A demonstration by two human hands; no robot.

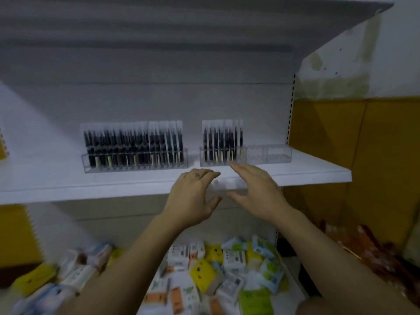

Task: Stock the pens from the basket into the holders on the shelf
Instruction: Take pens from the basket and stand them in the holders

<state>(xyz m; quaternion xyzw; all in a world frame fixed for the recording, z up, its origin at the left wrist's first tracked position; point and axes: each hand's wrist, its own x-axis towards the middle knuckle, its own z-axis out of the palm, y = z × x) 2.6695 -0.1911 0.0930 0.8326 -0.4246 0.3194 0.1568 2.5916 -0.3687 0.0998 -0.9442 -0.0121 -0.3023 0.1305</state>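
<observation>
**Both hands hovering at the shelf edge**

The left hand (193,196) and right hand (256,192) are hanging side by side at the shelf (68,185) front, fingers spread, gripping nothing discernible. A pale blur between them is defying reading. Pens (221,139) are standing just beyond the right fingertips in the half-filled right holder (268,155). The left holder (136,165) is sitting full. Blur is smearing the packets (204,271) below.

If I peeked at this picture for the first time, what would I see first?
Probably the left hand and right hand, reaching up side by side with spread fingers in front of the white shelf. Just behind them stand two clear holders: the left holder is packed with dark pens, the right holder is filled only in its left part. Below the shelf lies a jumble of colourful packets.
</observation>
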